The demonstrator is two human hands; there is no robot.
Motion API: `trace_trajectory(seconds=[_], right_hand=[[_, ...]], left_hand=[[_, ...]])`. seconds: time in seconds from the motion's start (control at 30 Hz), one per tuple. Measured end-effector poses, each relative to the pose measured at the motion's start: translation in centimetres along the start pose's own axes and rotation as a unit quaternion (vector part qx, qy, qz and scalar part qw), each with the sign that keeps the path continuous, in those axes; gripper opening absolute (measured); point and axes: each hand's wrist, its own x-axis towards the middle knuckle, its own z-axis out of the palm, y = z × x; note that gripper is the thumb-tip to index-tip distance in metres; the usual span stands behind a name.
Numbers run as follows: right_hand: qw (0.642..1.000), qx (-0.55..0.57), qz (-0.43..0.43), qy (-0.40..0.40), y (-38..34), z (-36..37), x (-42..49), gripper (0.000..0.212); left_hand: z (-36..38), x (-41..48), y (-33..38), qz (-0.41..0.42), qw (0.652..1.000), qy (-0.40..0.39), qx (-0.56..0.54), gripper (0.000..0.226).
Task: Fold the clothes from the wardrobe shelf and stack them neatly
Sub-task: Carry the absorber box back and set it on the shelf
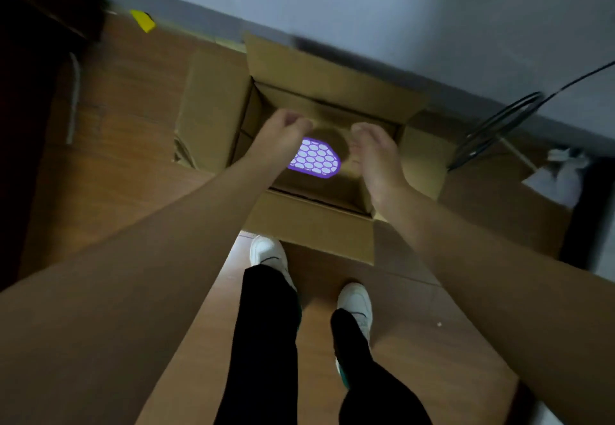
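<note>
An open cardboard box [332,91] stands on the wooden floor in front of my feet, its flaps spread outward. Inside it lies a purple item with a white honeycomb pattern [314,158]. My left hand [283,135] hovers over the box's left part with fingers loosely curled and nothing in them. My right hand [374,151] hovers over the right part, fingers also loosely curled and holding nothing. The purple item lies between the two hands, below them. No clothes are visible in this view.
A grey wall runs behind the box. Dark furniture [30,91] stands at the left, with a yellow object [143,20] on the floor near it. Black cables [499,125] coil at the right beside white crumpled material [562,175]. My legs and white shoes [269,254] stand on the floor [116,175].
</note>
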Motion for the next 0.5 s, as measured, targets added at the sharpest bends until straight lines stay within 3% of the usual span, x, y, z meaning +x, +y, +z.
trace_trajectory(seconds=[0.23,0.5], right_hand=[[0.995,-0.008,-0.055,-0.08,-10.1,-3.2,-14.5,0.011],[0.971,-0.105,-0.004,-0.214,-12.3,-11.4,-33.2,0.013]], left_hand=[[-4.9,-18.5,6.7,0.002,0.992,-0.001,-0.129,0.02],[-9.2,-42.0,7.7,-0.027,0.973,0.1,-0.208,0.024]])
